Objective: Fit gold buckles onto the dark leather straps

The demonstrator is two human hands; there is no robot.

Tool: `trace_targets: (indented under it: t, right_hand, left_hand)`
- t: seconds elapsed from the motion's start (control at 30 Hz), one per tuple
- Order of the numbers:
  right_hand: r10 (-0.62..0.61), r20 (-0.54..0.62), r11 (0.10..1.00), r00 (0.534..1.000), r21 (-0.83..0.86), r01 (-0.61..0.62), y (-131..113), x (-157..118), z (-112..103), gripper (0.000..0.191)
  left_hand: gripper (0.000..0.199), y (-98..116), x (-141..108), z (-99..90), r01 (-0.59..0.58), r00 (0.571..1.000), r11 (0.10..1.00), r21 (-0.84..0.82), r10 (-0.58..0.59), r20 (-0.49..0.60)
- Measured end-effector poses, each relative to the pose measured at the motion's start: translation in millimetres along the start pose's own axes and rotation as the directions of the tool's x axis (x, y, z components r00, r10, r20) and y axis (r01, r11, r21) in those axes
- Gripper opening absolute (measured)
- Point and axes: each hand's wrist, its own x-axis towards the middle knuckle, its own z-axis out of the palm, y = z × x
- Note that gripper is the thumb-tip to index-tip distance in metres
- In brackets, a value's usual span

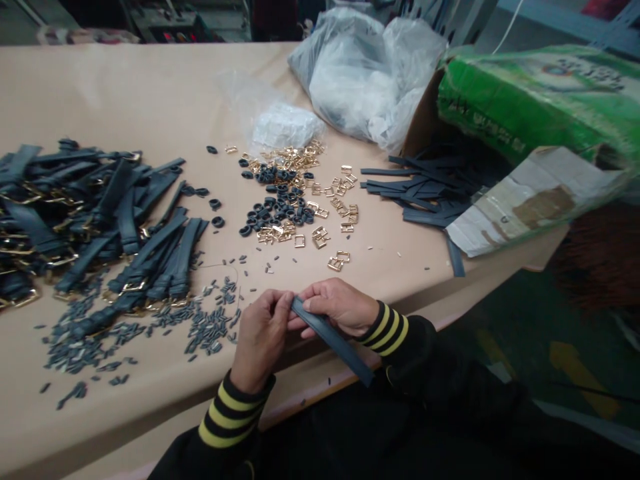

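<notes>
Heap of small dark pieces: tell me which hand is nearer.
Left. The left hand is just to the right of the heap; the right hand is farther right, past the left one.

Muted light is falling on the tan table (150,87), with pale glare spreading at its far left. Gold buckles (320,237) are glinting. The floor (530,307) at right is sinking into gloom; the black sleeves (435,367) are losing detail. The left hand (260,333), right hand (345,307) and blue-grey strip (335,337) are looking slightly soft, lettering on the green package (480,127) is smearing, and wide-angle distortion is stretching the right edge.
</notes>
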Motion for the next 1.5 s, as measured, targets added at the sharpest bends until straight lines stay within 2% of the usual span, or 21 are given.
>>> trace_targets:
  t: [0.1, 0.17, 0.23, 0.3, 0.33, 0.37, 0.43, 0.5, 0.57, 0.67, 0.73, 0.77, 0.8, 0.9, 1.03, 1.1, 1.23, 1.3, 1.37, 1.43, 1.5]
  right_hand:
    - [0.030, -0.004, 0.999, 1.000, -0.018, -0.030, -6, 3, 3, 0.003]
    - [0.027, 0.005, 0.998, 1.000, -0.049, -0.027, -10, 1, 4, 0.006]
    - [-0.005, 0.026, 0.996, 1.000, -0.084, 0.007, -14, -3, 5, 0.005]
    - [-0.059, 0.026, 0.989, 0.998, -0.132, 0.062, -14, -8, 4, 0.004]
    - [-0.090, 0.019, 0.981, 0.996, -0.173, 0.092, -14, -9, 2, 0.005]
    - [-0.118, 0.014, 0.967, 0.993, -0.226, 0.118, -12, -10, 0, 0.007]
    - [-0.160, 0.022, 0.924, 0.987, -0.348, 0.158, -9, -8, -5, 0.010]
    - [-0.173, 0.049, 0.880, 0.984, -0.440, 0.176, -6, -6, -10, 0.012]
    - [-0.149, 0.064, 0.862, 0.987, -0.480, 0.161, -6, -4, -14, 0.018]
    - [-0.111, 0.057, 0.882, 0.992, -0.453, 0.125, -9, -4, -18, 0.025]
    - [-0.107, 0.045, 0.908, 0.993, -0.402, 0.117, -11, -4, -20, 0.027]
    - [-0.109, 0.043, 0.918, 0.993, -0.379, 0.117, -12, -3, -21, 0.028]
    - [-0.114, 0.045, 0.924, 0.992, -0.361, 0.122, -12, -2, -21, 0.029]
    - [-0.120, 0.067, 0.935, 0.991, -0.328, 0.135, -10, 0, -23, 0.031]
    - [-0.099, 0.078, 0.949, 0.992, -0.294, 0.118, -6, 3, -27, 0.032]
    - [-0.100, 0.085, 0.951, 0.991, -0.286, 0.120, -5, 3, -28, 0.032]
    - [-0.123, 0.073, 0.929, 0.990, -0.344, 0.140, -7, 2, -26, 0.025]
    - [-0.151, 0.052, 0.901, 0.987, -0.405, 0.159, -9, -2, -23, 0.020]
    - [-0.199, 0.028, 0.862, 0.980, -0.470, 0.189, -11, -7, -19, 0.017]
    - [-0.271, 0.024, 0.814, 0.962, -0.527, 0.242, -13, -13, -12, 0.017]
    - [-0.346, 0.032, 0.761, 0.938, -0.576, 0.300, -16, -17, -3, 0.017]
  left_hand:
    - [0.019, -6, 7, -1.0, -0.006, 1.000, 1.000, 0.022, 0.007, -0.004]
    - [0.019, -12, 11, -4.8, 0.016, 0.999, 0.999, -0.051, -0.018, -0.035]
    - [0.017, -17, 15, -11.8, 0.016, 0.983, 0.992, -0.129, -0.039, -0.179]
    - [0.023, -19, 16, -19.5, -0.031, 0.929, 0.995, -0.098, -0.007, -0.369]
    - [0.031, -18, 16, -22.0, -0.045, 0.919, 0.996, -0.071, 0.014, -0.393]
    - [0.037, -17, 14, -23.1, -0.038, 0.940, 0.997, -0.069, 0.013, -0.340]
    - [0.032, -12, 8, -20.1, 0.031, 0.997, 0.988, -0.149, -0.042, -0.068]
    - [0.022, -8, 2, -13.6, 0.074, 0.988, 0.979, -0.188, -0.046, 0.149]
    - [0.020, -4, 4, -10.2, 0.005, 0.977, 0.990, -0.139, 0.025, 0.211]
    - [0.019, -4, 30, -20.4, -0.161, 0.972, 0.987, 0.002, 0.158, 0.176]
    - [0.019, -6, 61, -34.4, -0.269, 0.963, 0.944, 0.193, 0.270, 0.020]
    - [0.020, -9, 78, -41.2, -0.303, 0.941, 0.896, 0.324, 0.336, -0.050]
    - [0.021, -11, 95, -46.9, -0.312, 0.923, 0.841, 0.442, 0.379, -0.069]
    - [0.022, -17, 131, -54.1, -0.275, 0.930, 0.723, 0.634, 0.368, -0.018]
    - [0.019, -19, 139, -48.6, -0.255, 0.944, 0.709, 0.657, 0.331, 0.009]
    - [0.016, -19, 135, -45.7, -0.248, 0.949, 0.760, 0.600, 0.316, -0.007]
    - [0.006, -18, 131, -48.5, -0.190, 0.970, 0.921, 0.341, 0.230, -0.080]
    - [0.011, -16, 125, -53.4, -0.158, 0.983, 0.959, 0.236, 0.176, -0.058]
    - [0.018, -11, 111, -57.1, -0.082, 0.996, 0.996, -0.043, 0.083, 0.015]
    - [0.022, -5, 88, -56.9, 0.049, 0.992, 0.925, -0.378, -0.003, 0.123]
    - [0.023, 0, 63, -51.9, 0.197, 0.972, 0.763, -0.616, -0.068, 0.226]
